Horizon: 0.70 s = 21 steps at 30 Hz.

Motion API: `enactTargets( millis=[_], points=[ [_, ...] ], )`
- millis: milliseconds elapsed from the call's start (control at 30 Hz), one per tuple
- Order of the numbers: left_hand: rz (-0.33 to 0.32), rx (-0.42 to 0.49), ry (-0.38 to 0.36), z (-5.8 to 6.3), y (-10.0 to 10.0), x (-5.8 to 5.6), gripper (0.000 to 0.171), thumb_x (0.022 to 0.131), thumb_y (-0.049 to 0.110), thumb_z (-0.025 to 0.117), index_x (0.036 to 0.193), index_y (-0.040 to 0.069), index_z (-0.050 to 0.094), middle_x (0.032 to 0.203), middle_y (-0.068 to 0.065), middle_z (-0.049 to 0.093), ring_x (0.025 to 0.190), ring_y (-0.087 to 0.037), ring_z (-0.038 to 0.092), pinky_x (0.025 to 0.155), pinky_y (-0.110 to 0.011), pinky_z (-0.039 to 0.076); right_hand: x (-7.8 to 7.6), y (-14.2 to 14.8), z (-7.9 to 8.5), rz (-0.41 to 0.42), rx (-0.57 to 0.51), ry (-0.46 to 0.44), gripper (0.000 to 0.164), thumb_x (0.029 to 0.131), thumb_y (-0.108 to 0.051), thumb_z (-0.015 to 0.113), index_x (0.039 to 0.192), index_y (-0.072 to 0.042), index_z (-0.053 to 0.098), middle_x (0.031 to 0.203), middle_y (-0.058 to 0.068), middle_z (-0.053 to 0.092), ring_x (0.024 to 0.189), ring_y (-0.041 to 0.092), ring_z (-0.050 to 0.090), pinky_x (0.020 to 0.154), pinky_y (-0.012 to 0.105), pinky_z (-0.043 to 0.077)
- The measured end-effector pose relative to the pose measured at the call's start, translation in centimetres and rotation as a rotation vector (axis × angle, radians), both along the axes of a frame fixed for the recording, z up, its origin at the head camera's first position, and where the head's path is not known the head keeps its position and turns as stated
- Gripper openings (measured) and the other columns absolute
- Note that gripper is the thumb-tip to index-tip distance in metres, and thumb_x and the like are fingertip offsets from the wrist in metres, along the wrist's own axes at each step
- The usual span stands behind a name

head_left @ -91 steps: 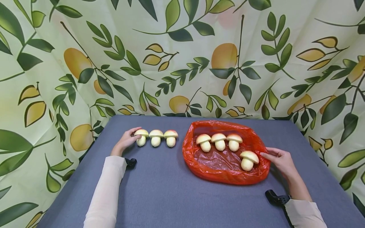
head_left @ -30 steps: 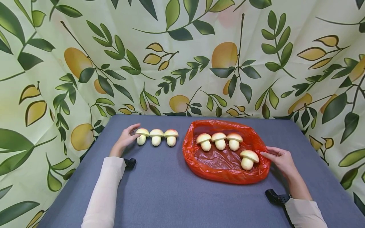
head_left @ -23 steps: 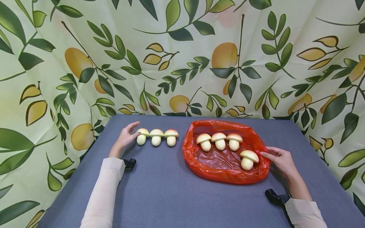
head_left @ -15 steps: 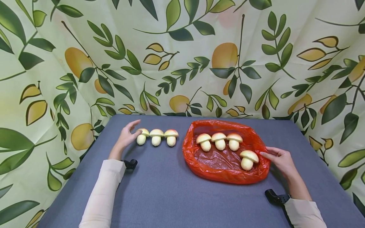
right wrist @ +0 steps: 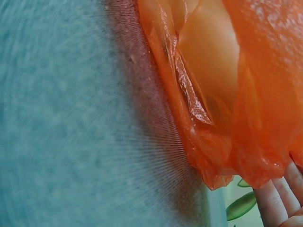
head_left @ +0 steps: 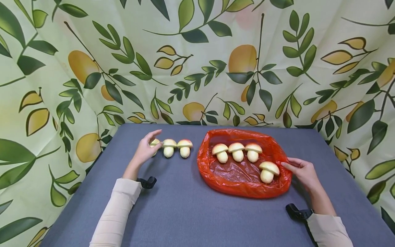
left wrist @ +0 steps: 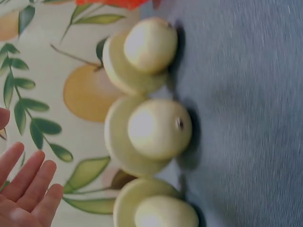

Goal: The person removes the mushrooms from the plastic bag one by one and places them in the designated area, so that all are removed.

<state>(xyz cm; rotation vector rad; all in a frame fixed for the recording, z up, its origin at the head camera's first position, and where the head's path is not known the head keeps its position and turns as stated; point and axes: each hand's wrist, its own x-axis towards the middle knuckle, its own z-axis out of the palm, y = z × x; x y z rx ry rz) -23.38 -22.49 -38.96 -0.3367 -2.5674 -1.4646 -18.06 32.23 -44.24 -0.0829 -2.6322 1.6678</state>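
Note:
My left hand (head_left: 144, 150) hovers by the row of three toy mushrooms on the table, fingers spread and holding nothing. It partly covers the leftmost mushroom (head_left: 155, 141); the middle mushroom (head_left: 168, 149) and the right mushroom (head_left: 184, 149) show fully. In the left wrist view the loose fingers (left wrist: 34, 184) are apart from the pale mushrooms, whose round stems face the camera. My right hand (head_left: 303, 171) pinches the right rim of an open red plastic bag (head_left: 240, 191), thumb inside and fingers outside. Several mushrooms lie in the bag, three in a row and one (head_left: 267, 172) lower right.
A blue-grey cloth covers the table (head_left: 191, 219). Behind it and at the sides hangs a curtain (head_left: 197, 55) printed with leaves and fruit. Each wrist wears a black camera strap, such as the left wrist strap (head_left: 148, 182).
My left hand, earlier at the leftmost mushroom, has let go, drawn back slightly, lifted and shifted right over it. The right hand keeps its hold on the bag, and the mushrooms stay put.

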Motion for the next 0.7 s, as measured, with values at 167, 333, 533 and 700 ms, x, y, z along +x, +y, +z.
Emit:
enactTargets(
  millis=[167, 333, 533, 700],
  points=[
    [-0.018, 0.008, 0.028, 0.0, 1.3, 0.6, 0.05, 0.09, 0.003, 0.062, 0.137, -0.004, 0.047, 0.142, -0.025, 0.049, 0.136, -0.038, 0.043, 0.118, -0.048, 0.032, 0.0, -0.1, 0.1, -0.004, -0.044, 0.006, 0.023, 0.092, -0.023, 0.065, 0.089, -0.046, 0.064, 0.075, -0.036, 0.062, 0.068, -0.011, 0.061, 0.063, 0.011, 0.054],
    [-0.062, 0.029, 0.038, 0.0, 2.6, 1.1, 0.05, 0.09, 0.003, 0.064, 0.136, -0.004, 0.048, 0.141, -0.025, 0.05, 0.135, -0.038, 0.044, 0.118, -0.05, 0.032, 0.1, -0.3, 0.4, -0.003, -0.065, 0.012, 0.028, 0.092, -0.023, 0.065, 0.085, -0.05, 0.061, 0.075, -0.036, 0.063, 0.066, -0.01, 0.062, 0.062, 0.012, 0.054],
    [-0.107, 0.054, 0.065, 0.2, 4.1, 1.8, 0.05, 0.089, 0.001, 0.064, 0.135, -0.006, 0.048, 0.139, -0.027, 0.051, 0.133, -0.04, 0.046, 0.117, -0.05, 0.033, 0.1, -0.3, 0.4, -0.004, -0.058, 0.002, 0.023, 0.092, -0.025, 0.066, 0.087, -0.047, 0.063, 0.075, -0.035, 0.063, 0.066, -0.009, 0.062, 0.063, 0.012, 0.054],
    [-0.144, 0.085, 0.065, 0.3, 5.3, 2.3, 0.05, 0.087, 0.0, 0.065, 0.134, -0.007, 0.049, 0.139, -0.026, 0.051, 0.131, -0.04, 0.047, 0.115, -0.051, 0.035, 0.1, -0.2, 0.4, 0.0, -0.065, 0.002, 0.023, 0.092, -0.024, 0.065, 0.088, -0.046, 0.064, 0.075, -0.035, 0.063, 0.065, -0.008, 0.062, 0.062, 0.013, 0.055]
  ],
)
